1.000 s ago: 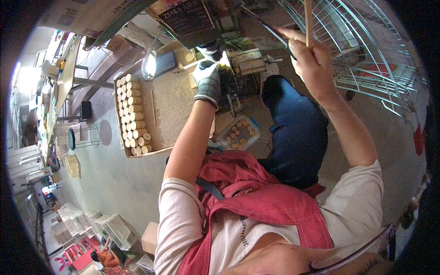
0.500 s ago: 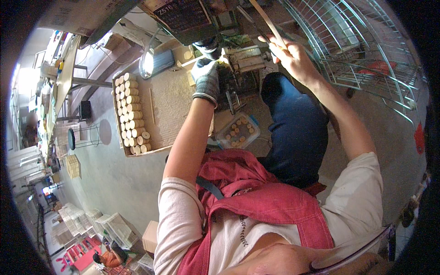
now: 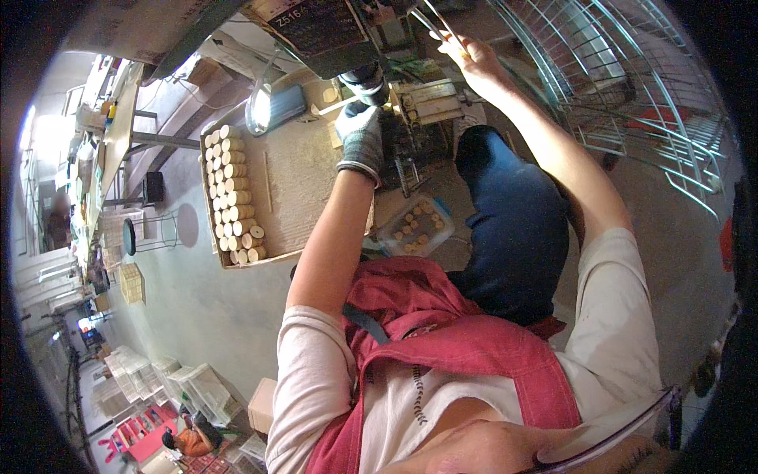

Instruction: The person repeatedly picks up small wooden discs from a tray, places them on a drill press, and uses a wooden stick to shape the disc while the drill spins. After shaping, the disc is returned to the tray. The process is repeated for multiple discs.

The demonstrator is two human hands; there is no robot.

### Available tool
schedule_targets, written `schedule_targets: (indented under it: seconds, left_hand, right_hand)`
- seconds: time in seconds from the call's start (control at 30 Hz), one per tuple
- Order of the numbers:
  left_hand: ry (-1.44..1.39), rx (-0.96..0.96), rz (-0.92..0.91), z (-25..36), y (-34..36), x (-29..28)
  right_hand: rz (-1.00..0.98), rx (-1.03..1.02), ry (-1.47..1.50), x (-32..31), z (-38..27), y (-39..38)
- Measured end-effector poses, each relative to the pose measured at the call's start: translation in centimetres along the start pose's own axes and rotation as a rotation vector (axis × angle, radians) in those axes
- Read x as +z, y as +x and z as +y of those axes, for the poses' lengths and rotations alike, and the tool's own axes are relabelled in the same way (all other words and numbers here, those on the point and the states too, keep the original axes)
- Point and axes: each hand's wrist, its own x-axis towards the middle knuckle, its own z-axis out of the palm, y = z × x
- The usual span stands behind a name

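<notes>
Your gloved left hand [image 3: 359,130] sits just below the machine's dark spindle [image 3: 365,84]; I cannot tell whether it grips anything. Your bare right hand [image 3: 471,62] is closed around a thin pale stick [image 3: 444,24]. Wooden cylinders [image 3: 234,183] stand stacked along the left side of the cardboard box [image 3: 304,186].

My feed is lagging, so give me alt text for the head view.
A grey-gloved left hand is under a dark metal machine; the bare right hand holds a slim pale stick. Pale round wooden pieces line a brown cardboard box's left side.
</notes>
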Motion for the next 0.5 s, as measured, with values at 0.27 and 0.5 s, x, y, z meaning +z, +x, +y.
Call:
schedule_targets:
  seconds: [0.27, 0.5]
  left_hand:
    - [-0.008, 0.019, -0.037, 1.2, -0.4, 1.2]
    - [-0.03, -0.002, -0.008, 0.1, 0.2, -0.1]
  right_hand:
    - [-0.085, -0.206, 0.121, -2.7, 2.5, -3.4]
    - [0.067, -0.343, 0.005, -9.8, -15.4, -11.3]
